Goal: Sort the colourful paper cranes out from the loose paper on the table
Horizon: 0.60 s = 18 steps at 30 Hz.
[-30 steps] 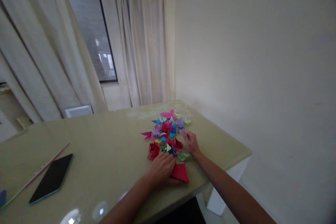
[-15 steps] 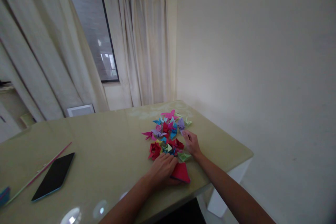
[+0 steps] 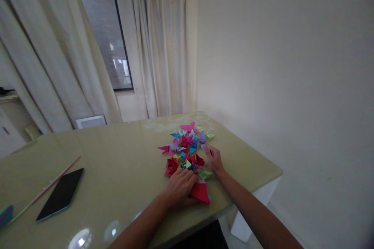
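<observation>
Cream curtains (image 3: 157, 46) and a dark window (image 3: 102, 35) are framing a pale green tabletop (image 3: 117, 163), where a person is working among a scatter of folded paper pieces (image 3: 187, 144) in pink, blue, purple, red and light green, lying toward the right end of the tabletop between its far and near edges. The left hand (image 3: 179, 188) is lying palm down, fingers bent, on a red folded paper (image 3: 201, 193) that is sitting at the near edge, just short of the near right corner; whether the hand is pinching that sheet or only pressing on it cannot be told from here. The right hand (image 3: 214, 160) is resting on the tabletop along the right side of the scatter, fingers loosely stretched out toward the purple and pink pieces and closing on nothing. A light green piece (image 3: 204, 173) is lying between the two hands, just beside the red folded paper. Well apart, toward the near left corner, a dark phone (image 3: 60, 194) is lying flat with a thin pink stick (image 3: 43, 190) running alongside it.
</observation>
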Each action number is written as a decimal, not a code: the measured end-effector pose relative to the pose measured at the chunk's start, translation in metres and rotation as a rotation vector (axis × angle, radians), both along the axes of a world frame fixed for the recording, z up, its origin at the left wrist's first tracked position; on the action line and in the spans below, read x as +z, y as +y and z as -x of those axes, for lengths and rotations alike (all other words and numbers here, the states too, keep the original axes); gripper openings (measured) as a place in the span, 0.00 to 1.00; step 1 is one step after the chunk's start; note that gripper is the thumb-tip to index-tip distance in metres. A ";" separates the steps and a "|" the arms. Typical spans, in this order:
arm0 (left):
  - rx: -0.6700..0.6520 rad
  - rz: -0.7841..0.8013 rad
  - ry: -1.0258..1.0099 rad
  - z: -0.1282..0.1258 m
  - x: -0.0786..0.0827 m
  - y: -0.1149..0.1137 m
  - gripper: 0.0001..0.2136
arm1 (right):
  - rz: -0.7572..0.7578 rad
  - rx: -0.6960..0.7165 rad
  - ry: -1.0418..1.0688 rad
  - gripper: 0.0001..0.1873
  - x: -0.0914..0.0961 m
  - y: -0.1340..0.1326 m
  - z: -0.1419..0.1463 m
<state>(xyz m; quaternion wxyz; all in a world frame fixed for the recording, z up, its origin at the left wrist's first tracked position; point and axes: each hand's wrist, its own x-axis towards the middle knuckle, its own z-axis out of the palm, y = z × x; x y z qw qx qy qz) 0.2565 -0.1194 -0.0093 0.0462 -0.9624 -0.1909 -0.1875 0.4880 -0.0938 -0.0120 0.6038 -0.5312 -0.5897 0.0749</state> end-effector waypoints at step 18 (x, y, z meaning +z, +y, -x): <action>-0.033 -0.133 -0.162 0.004 -0.005 -0.001 0.32 | -0.080 0.031 -0.024 0.22 0.010 -0.015 0.003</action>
